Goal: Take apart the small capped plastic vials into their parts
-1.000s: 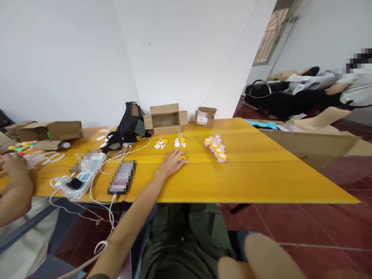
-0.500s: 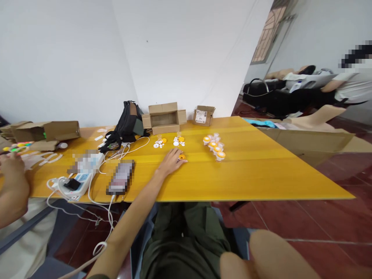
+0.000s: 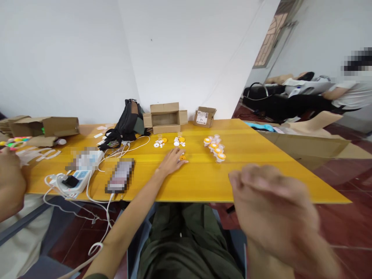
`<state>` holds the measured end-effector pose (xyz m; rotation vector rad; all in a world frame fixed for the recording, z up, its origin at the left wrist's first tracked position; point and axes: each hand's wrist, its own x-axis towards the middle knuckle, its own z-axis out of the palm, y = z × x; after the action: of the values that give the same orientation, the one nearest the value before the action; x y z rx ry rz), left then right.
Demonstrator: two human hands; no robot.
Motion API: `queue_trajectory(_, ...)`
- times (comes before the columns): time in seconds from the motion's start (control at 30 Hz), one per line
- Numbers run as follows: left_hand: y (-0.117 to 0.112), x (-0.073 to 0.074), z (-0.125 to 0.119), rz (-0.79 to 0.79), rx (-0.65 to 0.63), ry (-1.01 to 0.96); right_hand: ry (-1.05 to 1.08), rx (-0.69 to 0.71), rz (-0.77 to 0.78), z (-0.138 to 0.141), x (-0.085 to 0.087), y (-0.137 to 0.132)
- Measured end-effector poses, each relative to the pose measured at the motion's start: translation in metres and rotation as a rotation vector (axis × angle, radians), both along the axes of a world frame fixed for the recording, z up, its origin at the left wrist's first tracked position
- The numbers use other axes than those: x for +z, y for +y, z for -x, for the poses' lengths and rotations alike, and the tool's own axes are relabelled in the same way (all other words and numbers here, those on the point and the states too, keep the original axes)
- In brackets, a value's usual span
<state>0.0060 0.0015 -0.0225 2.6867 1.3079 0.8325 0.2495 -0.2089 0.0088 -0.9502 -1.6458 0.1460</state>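
Observation:
On the wooden table [image 3: 250, 182], my left hand [image 3: 171, 162] rests with thumb and fingers around a small round orange piece [image 3: 182, 157]. The fingers partly cover this piece. Close in front of me, my right hand [image 3: 273, 209] is raised at the right, its fingers bent and smeared by motion; whether it holds anything is unclear. Beyond the left hand lie small white discs and parts [image 3: 176, 143] with an orange ring [image 3: 181, 139]. A similar pile of white parts [image 3: 156, 145] sits to its left. Several clear cups with orange-and-white lids [image 3: 221, 156] cluster to the right.
An open cardboard box [image 3: 166, 118], a smaller box [image 3: 204, 117] and a black backpack [image 3: 128, 122] stand along the wall. Left of me are a phone [image 3: 120, 175], a power strip [image 3: 78, 182] and cables. Another person's arm [image 3: 11, 182] reaches in at far left.
My right hand has risen from the bottom right edge to above the table's front edge. My left hand stays at the orange piece. The view has shifted slightly.

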Motion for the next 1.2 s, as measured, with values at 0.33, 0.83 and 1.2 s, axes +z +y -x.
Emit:
queue_trajectory(0.33, 0.014, 0.005, 0.001, 0.010, -0.114, 0.057, -0.324, -0.537, 0.278, -0.005, -0.016, 0.158)
queue_trajectory(0.83, 0.018, 0.007, 0.015, 0.026, -0.042, 0.048, -0.415, -0.596, 0.362, -0.004, -0.035, 0.156)
queue_trajectory(1.2, 0.010, 0.004, 0.038, -0.012, 0.278, 0.046, -0.440, -0.501, 0.364, -0.002, -0.036, 0.155)
